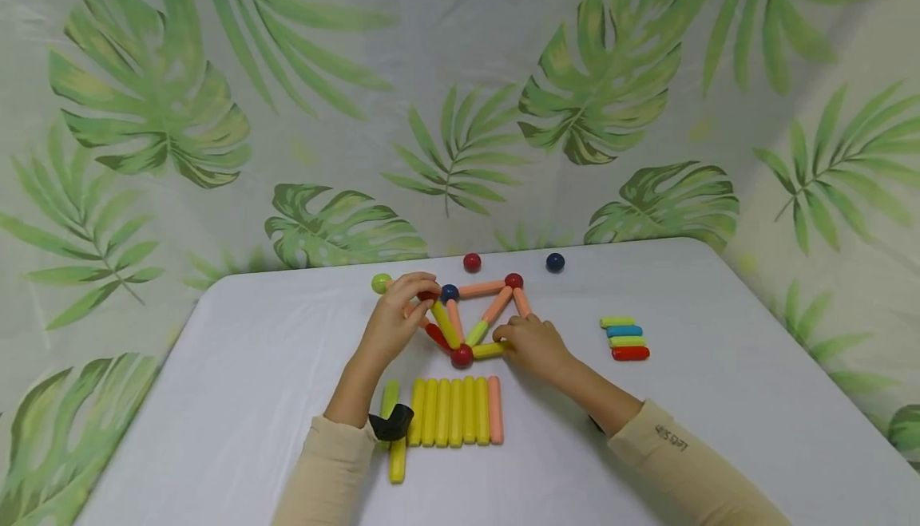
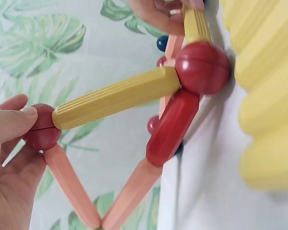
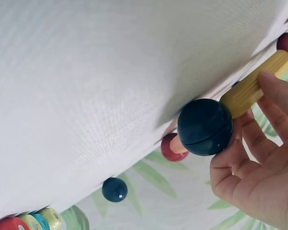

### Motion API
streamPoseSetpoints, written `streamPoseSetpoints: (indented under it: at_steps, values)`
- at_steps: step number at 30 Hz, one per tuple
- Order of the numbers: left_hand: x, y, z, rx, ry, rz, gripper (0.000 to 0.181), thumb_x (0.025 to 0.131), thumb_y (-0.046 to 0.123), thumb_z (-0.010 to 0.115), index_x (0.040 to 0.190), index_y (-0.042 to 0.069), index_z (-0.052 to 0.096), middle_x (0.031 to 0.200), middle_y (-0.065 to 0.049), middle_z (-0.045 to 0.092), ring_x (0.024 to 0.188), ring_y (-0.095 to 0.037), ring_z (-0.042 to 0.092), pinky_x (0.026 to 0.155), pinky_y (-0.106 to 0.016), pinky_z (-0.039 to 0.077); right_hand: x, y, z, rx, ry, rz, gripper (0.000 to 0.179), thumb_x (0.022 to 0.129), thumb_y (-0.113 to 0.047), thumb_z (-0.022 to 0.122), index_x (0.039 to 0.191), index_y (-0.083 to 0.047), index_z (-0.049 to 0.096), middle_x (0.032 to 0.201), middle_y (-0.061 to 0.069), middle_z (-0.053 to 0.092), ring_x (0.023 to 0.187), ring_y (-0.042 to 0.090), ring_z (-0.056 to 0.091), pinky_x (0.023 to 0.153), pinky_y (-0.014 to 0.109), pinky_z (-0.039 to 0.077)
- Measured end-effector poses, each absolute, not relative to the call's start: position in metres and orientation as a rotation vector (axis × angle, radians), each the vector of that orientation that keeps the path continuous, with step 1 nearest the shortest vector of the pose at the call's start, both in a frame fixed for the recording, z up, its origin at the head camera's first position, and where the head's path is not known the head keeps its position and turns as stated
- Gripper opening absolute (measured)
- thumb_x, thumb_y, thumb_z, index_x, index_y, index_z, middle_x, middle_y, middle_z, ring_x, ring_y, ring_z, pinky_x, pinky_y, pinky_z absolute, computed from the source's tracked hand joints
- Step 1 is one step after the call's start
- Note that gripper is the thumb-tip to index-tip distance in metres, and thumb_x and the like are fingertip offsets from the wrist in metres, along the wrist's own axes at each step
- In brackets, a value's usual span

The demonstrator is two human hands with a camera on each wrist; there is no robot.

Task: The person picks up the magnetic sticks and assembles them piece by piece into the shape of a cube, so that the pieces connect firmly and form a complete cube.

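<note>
My left hand (image 1: 391, 326) pinches a red ball (image 2: 42, 127) between thumb and fingers. From that ball a yellow rod (image 2: 117, 98) runs down to another red ball (image 1: 462, 356) at the front of a ball-and-rod frame. A pink rod (image 2: 72, 187) also leaves the held ball, toward a green ball (image 1: 381, 283). My right hand (image 1: 535, 344) grips a second yellow rod (image 3: 252, 88), joined to the front red ball. At this rod's other end sits a dark blue ball (image 3: 205, 127), against the fingers and hidden in the head view.
Behind the hands, pink rods join a blue ball (image 1: 449, 293) and a red ball (image 1: 513, 280). Loose red (image 1: 472, 263) and blue balls (image 1: 555, 263) lie at the back edge. Several yellow rods (image 1: 443, 413) lie in a front row; short coloured rods (image 1: 628, 342) are stacked right.
</note>
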State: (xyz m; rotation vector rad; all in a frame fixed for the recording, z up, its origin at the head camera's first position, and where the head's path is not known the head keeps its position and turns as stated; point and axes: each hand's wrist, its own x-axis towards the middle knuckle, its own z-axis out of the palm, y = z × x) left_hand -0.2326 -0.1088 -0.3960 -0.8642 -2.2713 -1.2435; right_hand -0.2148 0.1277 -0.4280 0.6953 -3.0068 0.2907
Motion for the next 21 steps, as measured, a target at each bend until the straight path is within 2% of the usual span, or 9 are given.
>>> streamPoseSetpoints:
  at_steps: [5,7,10,12,15,18,21]
  values:
    - [-0.228,-0.096,-0.390,-1.039,-2.220,-1.144,0.018,0.082,-0.004,0.061,0.098,0.005,0.063,0.114,-0.008,0.055,0.108,-0.020,0.049,0.085,-0.027,0.043,-0.215,0.127,-0.426,0.671,-3.034,0.422,0.027,0.075,-0.023,0.073,0.101,-0.018,0.065,0.090,0.000,0.057,0.079,0.019,0.050,0.063,0.037,0.039]
    - [-0.226,-0.092,-0.389,-1.087,-2.209,-1.114,0.018,0.082,-0.003,0.061,0.098,0.005,0.063,0.114,-0.009,0.055,0.108,-0.020,0.049,0.086,-0.027,0.043,-0.215,0.124,-0.424,0.688,-3.030,0.684,0.033,0.076,-0.026,0.072,0.105,-0.014,0.063,0.090,0.001,0.056,0.078,0.018,0.050,0.064,0.036,0.040]
    - [-0.224,-0.086,-0.388,-1.139,-2.201,-1.090,0.018,0.082,-0.004,0.061,0.098,0.004,0.063,0.114,-0.009,0.054,0.108,-0.021,0.048,0.086,-0.027,0.042,-0.216,0.116,-0.421,0.707,-2.971,1.116,0.037,0.078,-0.030,0.070,0.107,-0.010,0.059,0.080,0.002,0.056,0.068,0.015,0.050,0.059,0.030,0.040]
    - [-0.223,-0.083,-0.387,-1.157,-2.206,-1.090,0.017,0.082,-0.004,0.060,0.098,0.002,0.063,0.114,-0.008,0.054,0.108,-0.020,0.048,0.087,-0.027,0.042,-0.217,0.110,-0.420,0.733,-2.920,1.312,0.029,0.081,-0.027,0.068,0.099,-0.008,0.058,0.067,0.000,0.053,0.056,0.013,0.047,0.050,0.024,0.038]
    - [-0.223,-0.080,-0.387,-1.165,-2.213,-1.107,0.016,0.083,-0.004,0.060,0.097,0.001,0.063,0.114,-0.010,0.055,0.108,-0.019,0.047,0.088,-0.025,0.041,-0.218,0.104,-0.423,0.751,-2.900,1.342,0.019,0.082,-0.026,0.066,0.085,-0.011,0.056,0.054,-0.004,0.047,0.045,0.008,0.041,0.043,0.020,0.032]
    - [-0.222,-0.079,-0.388,-1.131,-2.200,-1.090,0.020,0.081,-0.003,0.063,0.101,0.002,0.063,0.115,-0.009,0.056,0.108,-0.017,0.049,0.098,-0.035,0.032,-0.218,0.103,-0.425,0.772,-2.889,1.341,0.019,0.083,-0.022,0.066,0.076,-0.011,0.052,0.049,-0.004,0.044,0.042,0.008,0.039,0.041,0.020,0.029]
    - [-0.222,-0.081,-0.390,-0.939,-2.189,-1.121,0.035,0.081,0.005,0.066,0.114,0.005,0.056,0.126,-0.008,0.049,0.117,-0.019,0.043,0.103,-0.049,0.017,-0.217,0.104,-0.425,0.759,-2.894,1.357,0.018,0.083,-0.022,0.065,0.077,-0.012,0.052,0.051,-0.003,0.047,0.043,0.009,0.041,0.041,0.020,0.031]
